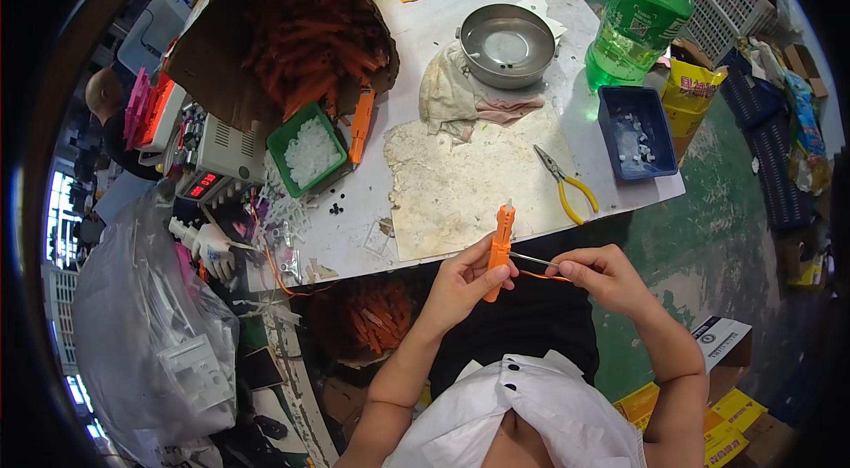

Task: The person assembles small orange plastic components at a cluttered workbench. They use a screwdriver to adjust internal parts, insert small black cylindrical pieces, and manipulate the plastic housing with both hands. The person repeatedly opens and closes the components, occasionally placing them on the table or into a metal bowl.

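Observation:
My left hand (459, 287) grips a long orange plastic piece (502, 238) and holds it upright just off the table's near edge. A small whitish tip stands at its top end. In my right hand (604, 277) is a thin metal rod (534, 261), pinched between thumb and fingers. The rod points left, its end meeting the side of the orange piece; the exact contact is too small to make out. An orange cord (542, 276) shows beside the rod. Pliers with yellow handles (567, 187) lie on the worn mat (469, 193) beyond my hands.
A tilted carton (197, 69) spills orange pieces (310, 34) at the far left. Near it are a green tray (301, 188) of whitish parts and a power supply (228, 154). A metal pan (506, 47), a cloth (447, 92), a blue bin (637, 170) and a green bottle (633, 16) stand farther off.

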`<state>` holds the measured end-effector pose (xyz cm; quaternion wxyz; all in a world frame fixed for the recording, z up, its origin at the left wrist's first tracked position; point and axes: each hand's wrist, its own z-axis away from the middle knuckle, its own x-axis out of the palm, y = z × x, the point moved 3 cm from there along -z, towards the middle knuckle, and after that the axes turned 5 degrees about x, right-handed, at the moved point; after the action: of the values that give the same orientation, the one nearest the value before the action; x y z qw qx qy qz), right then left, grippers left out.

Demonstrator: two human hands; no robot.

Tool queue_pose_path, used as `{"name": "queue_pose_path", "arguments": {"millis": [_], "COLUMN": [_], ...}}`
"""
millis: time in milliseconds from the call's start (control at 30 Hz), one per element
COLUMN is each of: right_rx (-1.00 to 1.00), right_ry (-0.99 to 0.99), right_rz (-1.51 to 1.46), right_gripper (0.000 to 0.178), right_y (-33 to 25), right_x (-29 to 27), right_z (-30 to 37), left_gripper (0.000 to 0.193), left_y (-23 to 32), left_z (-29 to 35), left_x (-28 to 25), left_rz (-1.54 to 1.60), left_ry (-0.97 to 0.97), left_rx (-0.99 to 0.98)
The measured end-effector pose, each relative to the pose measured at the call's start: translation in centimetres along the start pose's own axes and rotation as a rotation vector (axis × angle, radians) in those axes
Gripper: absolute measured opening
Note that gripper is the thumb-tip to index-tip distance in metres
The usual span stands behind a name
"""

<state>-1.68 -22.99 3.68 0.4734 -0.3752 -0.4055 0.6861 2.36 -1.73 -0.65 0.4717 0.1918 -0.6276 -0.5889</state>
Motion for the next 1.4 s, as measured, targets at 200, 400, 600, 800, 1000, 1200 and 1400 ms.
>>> {"name": "queue_pose_path", "arguments": {"millis": [200, 400, 600, 800, 1000, 1200, 1400], "right_rx": [0.114, -0.395, -0.28, -0.147, -0.174, 0.091, -0.471], "right_ry": [-0.042, 0.228, 0.213, 0.104, 0.077, -0.12, 0.214], "right_rz": [-0.131, 0.34, 0.316, 0.274, 0.316, 0.253, 0.475], "right_gripper": [0.026, 0.015, 0.016, 0.019, 0.02, 0.019, 0.018], "right_y": [0.4, -0.9, -1.8, -1.2, -0.7, 0.2, 0.7], "right_x": [0.0, 1.4, 1.5, 1.8, 1.9, 0.4, 1.8], "right_z": [0.1, 1.0, 1.4, 1.2, 1.0, 0.3, 1.3], "left_gripper": [0.058, 0.057, 0.055, 0.056, 0.056, 0.056, 0.058], "left_y": [-0.5, -0.5, -0.4, -1.3, -1.3, -2.3, -2.7], "left_z": [0.1, 0.5, 0.1, -0.3, -0.1, 0.3, 0.2], "left_x": [-0.2, -0.9, -0.6, -1.0, -0.7, -0.5, 0.0], "left_rz": [-0.044, -0.09, -0.014, 0.164, 0.181, 0.199, 0.113], "left_ry": [-0.016, -0.041, 0.056, 0.045, 0.057, 0.021, 0.068], "left_rx": [0.0, -0.078, 0.037, 0.034, 0.012, -0.027, 0.005]}}
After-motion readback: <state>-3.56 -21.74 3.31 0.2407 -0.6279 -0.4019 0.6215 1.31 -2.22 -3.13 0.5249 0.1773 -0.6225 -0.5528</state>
